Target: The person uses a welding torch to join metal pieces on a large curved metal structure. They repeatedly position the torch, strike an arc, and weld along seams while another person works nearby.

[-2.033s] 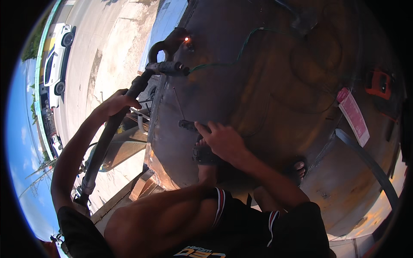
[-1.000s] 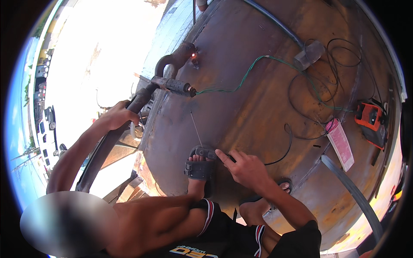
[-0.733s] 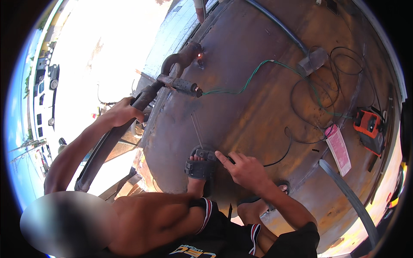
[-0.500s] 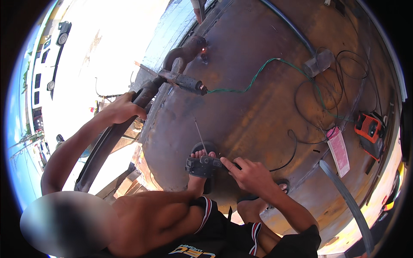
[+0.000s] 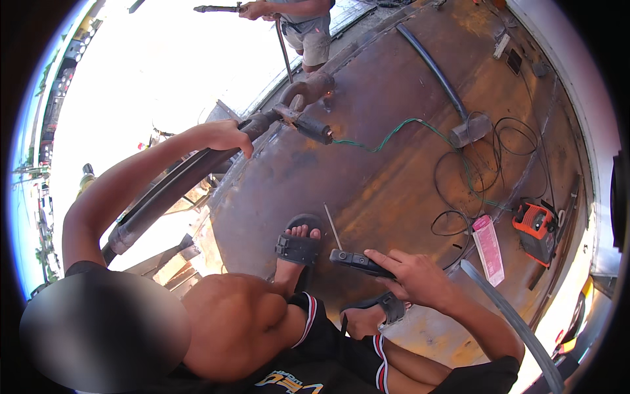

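My left hand (image 5: 226,136) lies wrapped over a thick rusty steel pipe (image 5: 174,184) slanting along the left side. In my right hand (image 5: 417,274) is a black electrode holder (image 5: 362,262), with a thin welding rod (image 5: 333,226) standing up from its jaw, its tip apart from the metal. Beyond my left hand, a curved steel hook (image 5: 315,84) meets the rusty plate (image 5: 367,177), with a small glowing spot at its foot. A ground clamp (image 5: 310,127) with a green wire (image 5: 377,148) sits at the pipe's end.
On the plate lie a sledgehammer (image 5: 469,130), looped black cable (image 5: 499,171), an orange-black welding machine (image 5: 535,233) and a pink box (image 5: 487,249). A grey hose (image 5: 518,322) bends at lower right. Another person (image 5: 308,33) stands beyond, holding a long dark tool (image 5: 220,9).
My right hand has moved right with the electrode holder, away from my sandalled foot. My left hand stays on the pipe. The other person now shows more fully at the top.
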A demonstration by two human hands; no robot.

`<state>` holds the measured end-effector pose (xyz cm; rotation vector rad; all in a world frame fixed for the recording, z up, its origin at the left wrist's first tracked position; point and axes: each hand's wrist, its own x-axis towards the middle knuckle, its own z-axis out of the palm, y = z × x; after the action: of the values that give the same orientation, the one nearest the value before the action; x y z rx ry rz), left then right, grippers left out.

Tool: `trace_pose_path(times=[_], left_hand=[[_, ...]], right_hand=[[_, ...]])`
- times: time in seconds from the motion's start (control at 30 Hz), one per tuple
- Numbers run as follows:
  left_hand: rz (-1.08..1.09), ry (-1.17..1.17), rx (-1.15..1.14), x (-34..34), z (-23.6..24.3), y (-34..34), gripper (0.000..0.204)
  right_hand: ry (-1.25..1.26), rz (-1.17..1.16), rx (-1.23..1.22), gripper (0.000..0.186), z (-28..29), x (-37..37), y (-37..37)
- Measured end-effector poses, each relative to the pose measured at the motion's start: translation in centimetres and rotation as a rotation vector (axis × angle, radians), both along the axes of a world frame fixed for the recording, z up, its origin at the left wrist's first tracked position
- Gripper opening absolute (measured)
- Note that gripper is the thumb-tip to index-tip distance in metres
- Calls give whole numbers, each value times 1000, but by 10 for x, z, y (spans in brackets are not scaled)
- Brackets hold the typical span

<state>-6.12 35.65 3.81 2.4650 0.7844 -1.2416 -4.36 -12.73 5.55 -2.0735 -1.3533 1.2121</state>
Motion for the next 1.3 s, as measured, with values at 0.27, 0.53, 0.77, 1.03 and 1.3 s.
trace_pose_path(times=[0.27, 0.53, 0.77, 1.03, 1.3], left_hand=[[26, 180, -166, 14, 21, 1, 93], [324, 5, -274, -26, 16, 15, 81], [319, -131, -235, -33, 2, 18, 100], [349, -120, -310, -34, 6, 22, 101], [337, -106, -308, -38, 7, 23, 115]], right_hand=[[-10, -55, -88, 56, 86, 60, -14], [-128, -461, 97, 47, 96, 127, -2], [-215, -709, -21, 54, 119, 224, 43], [-662, -540, -133, 89, 240, 269, 99], [-747, -620, 147, 73, 288, 224, 163]])
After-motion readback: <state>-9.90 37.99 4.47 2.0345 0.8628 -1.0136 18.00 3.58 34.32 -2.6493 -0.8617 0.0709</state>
